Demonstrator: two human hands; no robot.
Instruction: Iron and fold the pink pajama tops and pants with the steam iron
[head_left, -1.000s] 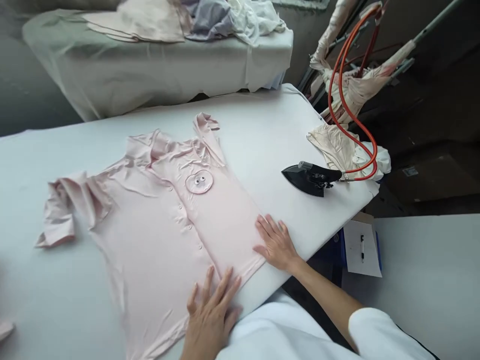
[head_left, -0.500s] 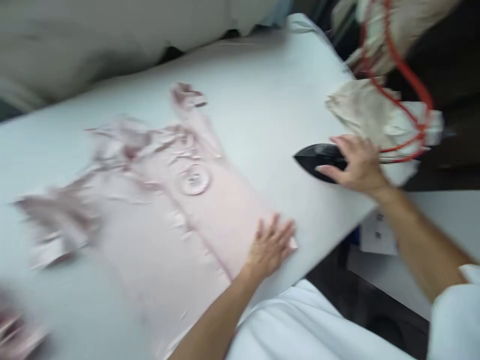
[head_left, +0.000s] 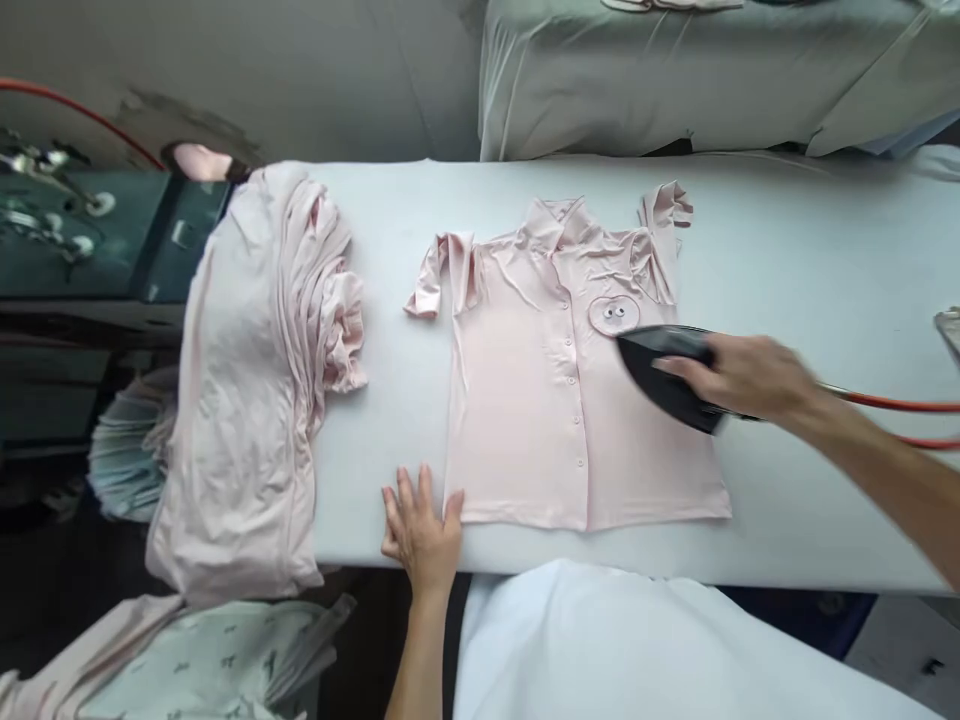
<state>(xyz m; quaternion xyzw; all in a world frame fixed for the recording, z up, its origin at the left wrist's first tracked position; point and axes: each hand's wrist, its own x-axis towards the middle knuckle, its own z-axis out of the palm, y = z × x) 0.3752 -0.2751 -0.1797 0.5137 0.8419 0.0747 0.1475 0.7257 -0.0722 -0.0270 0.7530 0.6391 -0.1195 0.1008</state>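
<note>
A pink button-up shirt (head_left: 517, 400) lies flat, front up, its collar pointing away from me and its sleeves crumpled. On its chest is a round patch (head_left: 614, 315) with two eyes. My right hand (head_left: 750, 375) grips a black iron (head_left: 667, 375), whose tip is over the shirt just below the patch. Whether the soleplate presses on the cloth I cannot tell. My left hand (head_left: 424, 530) rests with fingers spread on the table (head_left: 382, 420), its thumb at the shirt's lower left corner.
A heap of pink garments (head_left: 240, 390) covers the table's left end. Below it hangs pale printed cloth (head_left: 210, 660). An orange-red hose (head_left: 900, 403) runs from the iron to the right. Behind the table stands a cloth-covered surface (head_left: 637, 90). Folded fabric (head_left: 131, 450) sits lower left.
The iron in my right hand has come from the bare table at the right onto the shirt. My left hand has shifted to the shirt's other lower corner. My view has turned left.
</note>
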